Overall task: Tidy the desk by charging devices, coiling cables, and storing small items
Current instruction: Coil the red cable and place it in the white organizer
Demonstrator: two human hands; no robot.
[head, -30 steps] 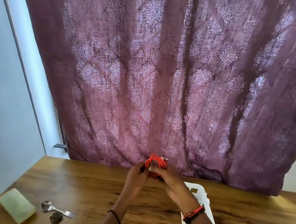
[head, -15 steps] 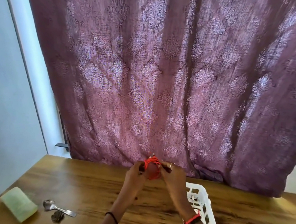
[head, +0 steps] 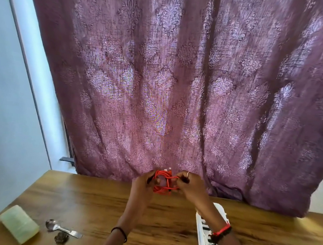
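- Above the far side of the wooden table (head: 93, 203), I am holding a red cable (head: 161, 190) bundled into a small coil. It is raised clear of the wood, in front of the curtain's lower hem.
- My left grip (head: 143, 183) is curling round the left side of the coil, fingers pinching its loops.
- My right grip (head: 189, 185) is pinching the right side of the same coil, where one strand is crossing over the loops. A thin ring (head: 188, 174) is showing on one finger.
- Two pale connector ends (head: 168, 169) are poking up side by side from the top of the bundle.
- A black band (head: 121, 233) is circling my left wrist, and red and black bands (head: 223, 230) are circling my right.
- Under my right forearm, a white slotted tray (head: 198, 237) is lying on the table, its near end running out of the picture.
- Near the table's left corner, a pale green block (head: 18, 224) is lying flat, with a metal spoon (head: 61, 229) just beside it. A small dark lump (head: 61, 237) is sitting against the spoon's handle, and I cannot tell what it is.
- Behind the table, a purple patterned curtain (head: 178, 85) is hanging across most of the view, with a pale wall (head: 4, 111) to its left.
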